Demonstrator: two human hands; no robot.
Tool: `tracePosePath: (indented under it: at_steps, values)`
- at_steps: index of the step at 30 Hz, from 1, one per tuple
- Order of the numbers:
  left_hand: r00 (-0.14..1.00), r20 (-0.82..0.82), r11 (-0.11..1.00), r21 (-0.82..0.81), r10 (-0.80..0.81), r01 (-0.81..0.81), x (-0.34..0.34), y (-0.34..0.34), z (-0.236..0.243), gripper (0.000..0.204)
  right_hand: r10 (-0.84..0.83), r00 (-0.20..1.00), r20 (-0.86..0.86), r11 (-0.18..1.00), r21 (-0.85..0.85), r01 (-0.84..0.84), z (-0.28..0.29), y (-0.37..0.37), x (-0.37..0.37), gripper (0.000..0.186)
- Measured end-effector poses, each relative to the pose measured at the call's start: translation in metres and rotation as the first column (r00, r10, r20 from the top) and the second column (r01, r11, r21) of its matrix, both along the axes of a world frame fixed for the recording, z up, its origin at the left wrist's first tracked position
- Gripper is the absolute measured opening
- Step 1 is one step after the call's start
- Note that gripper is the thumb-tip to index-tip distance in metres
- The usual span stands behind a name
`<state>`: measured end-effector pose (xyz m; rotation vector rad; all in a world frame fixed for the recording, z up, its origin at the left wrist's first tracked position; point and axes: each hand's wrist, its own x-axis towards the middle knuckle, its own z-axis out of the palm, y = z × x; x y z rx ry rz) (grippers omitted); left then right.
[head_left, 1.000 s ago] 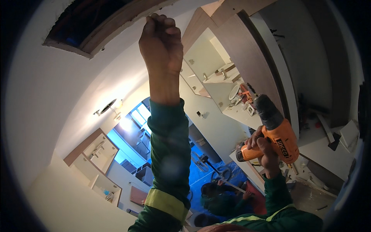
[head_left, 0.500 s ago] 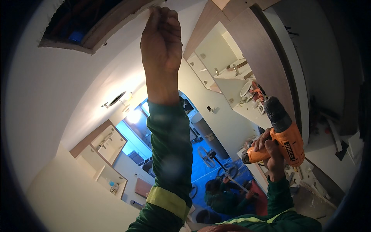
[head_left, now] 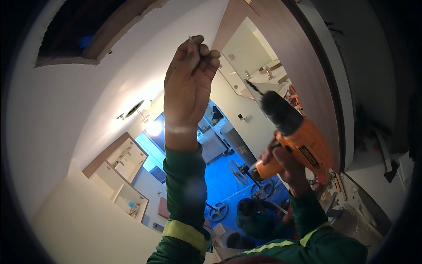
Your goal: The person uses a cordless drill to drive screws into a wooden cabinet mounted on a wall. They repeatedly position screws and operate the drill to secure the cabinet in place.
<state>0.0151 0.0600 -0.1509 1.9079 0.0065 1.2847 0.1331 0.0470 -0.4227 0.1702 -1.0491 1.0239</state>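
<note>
My left hand [head_left: 190,79] is raised at the upper middle, thumb and forefinger pinched together on a tiny pale piece [head_left: 190,39], too small to name. Its other fingers are loosely curled. At the right, my right hand [head_left: 292,169] is wrapped round the grip of an orange cordless drill [head_left: 310,143] with a black chuck. A dark drill bit [head_left: 254,87] sticks out of the chuck, tilted up and to the left. Above and left of my left hand is a rough-edged rectangular opening [head_left: 94,62] in the white ceiling, with a wooden frame inside it.
Tall wood-finish panels [head_left: 314,57] stand close at the right, beside a mirror [head_left: 250,53]. An open wall cabinet [head_left: 116,176] hangs at the lower left. Below, another person [head_left: 257,218] crouches near wheel-shaped metal parts [head_left: 218,212] on a blue-covered floor [head_left: 224,180]. Loose items lie at the lower right.
My left hand has come down from beside the ceiling opening, and a tiny pale piece shows in its fingertips. The drill has moved left and upward, its bit now nearer my left hand.
</note>
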Motion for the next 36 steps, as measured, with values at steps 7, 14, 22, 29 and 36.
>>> tracePosePath:
  at_steps: [7,14,22,29,36]
  values:
    - [0.954,0.124,0.961,-0.076,0.273,-0.265,-0.026,-0.006,-0.039,0.024,0.040,0.998,-0.043,0.996,-0.076,-0.043,0.033,0.015,-0.023,0.050]
    - [0.941,0.179,0.937,-0.259,0.286,-0.235,-0.048,0.009,-0.082,0.021,0.014,0.999,-0.046,0.995,-0.095,-0.018,0.031,0.021,-0.039,0.041]
    - [0.948,0.314,0.895,-0.434,0.048,0.099,-0.055,0.003,-0.090,0.019,-0.003,0.990,0.144,0.992,-0.127,0.021,0.032,0.008,-0.063,0.034]
    - [0.953,0.293,0.909,-0.413,0.077,0.053,-0.066,-0.013,-0.085,0.020,-0.013,0.980,0.201,0.997,-0.077,0.029,0.028,0.004,-0.080,0.040]
    - [0.951,0.297,0.910,-0.412,0.080,0.052,-0.075,-0.011,-0.086,0.020,0.027,0.986,0.162,0.994,-0.112,-0.009,0.023,0.008,-0.091,0.034]
